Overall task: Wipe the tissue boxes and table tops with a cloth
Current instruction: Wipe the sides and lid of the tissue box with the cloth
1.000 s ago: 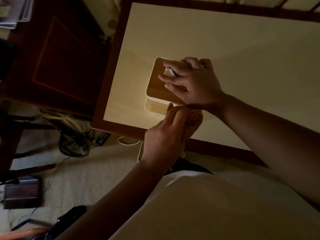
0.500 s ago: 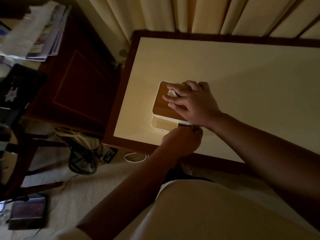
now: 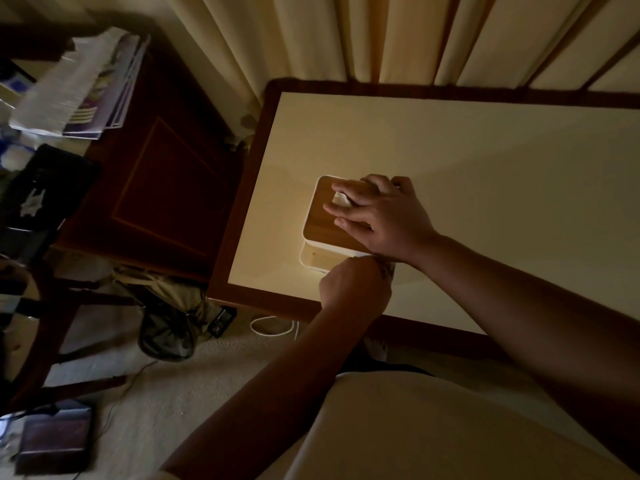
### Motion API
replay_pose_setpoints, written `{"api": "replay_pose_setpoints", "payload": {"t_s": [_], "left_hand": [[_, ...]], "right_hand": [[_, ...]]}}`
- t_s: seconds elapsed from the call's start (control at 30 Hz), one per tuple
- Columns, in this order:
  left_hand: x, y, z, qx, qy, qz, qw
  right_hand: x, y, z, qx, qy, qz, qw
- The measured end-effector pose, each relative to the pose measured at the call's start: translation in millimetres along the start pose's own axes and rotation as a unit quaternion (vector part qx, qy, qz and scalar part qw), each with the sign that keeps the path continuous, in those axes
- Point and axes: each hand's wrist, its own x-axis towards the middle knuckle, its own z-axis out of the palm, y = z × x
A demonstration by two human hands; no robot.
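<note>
- Head view looks down on your right hand (image 3: 377,216), laid flat with straight, spread fingers on the brown wooden lid of the white-sided rectangular tissue box (image 3: 323,230). It curls round nothing. It looks placed there to pin the box so that it cannot slide while you wipe.
- Two of those fingers sit either side of the white tissue (image 3: 341,199) poking from the slot, so the sheet is hemmed in, not pulled.
- Your left hand (image 3: 353,287) is fisted round the bunched tan cloth (image 3: 387,268), only a small fold of which shows past the knuckles. The fist presses it against the box's near white side, just under your right wrist.
- That puts the task's box near the left front corner of the cream table top (image 3: 485,174) with its dark wooden border, well inside the edge.
- Judging from this, you are on the box's side wall. The lid under your palm and the wide bare top look like later work.
- Mind the crossing of wrists: a long stroke rightward would run into your own forearm, so short passes or a shifted bracing hand would suit.
- Light is dim, so I cannot tell dust or streaks.
- Beyond the table hang pleated cream curtains (image 3: 381,36). To the left stands a dark wooden cabinet (image 3: 156,188).
</note>
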Motion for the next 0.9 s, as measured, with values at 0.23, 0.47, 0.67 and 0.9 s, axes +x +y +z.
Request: {"api": "replay_pose_setpoints", "payload": {"t_s": [0.23,0.47,0.67,0.9], "left_hand": [[12.7,4.1,-19.9,-0.144,-0.187,-0.065,0.970],[10.9,-8.2,-19.7,-0.315,-0.207,-0.117,0.919],[-7.7,-12.7,-10.2,-0.324,-0.111,-0.015,0.939],[11.1,4.9,-14.6,-0.155,-0.164,-0.018,0.974]], "right_hand": [[0.6,-1.2,2.5,0.000,0.003,0.007,1.000],[0.9,-3.4,4.0,0.002,0.036,0.013,0.999],[-1.4,-2.1,4.0,0.010,0.031,0.015,0.999],[-0.6,-2.3,1.7,0.008,0.022,0.011,1.000]]}}
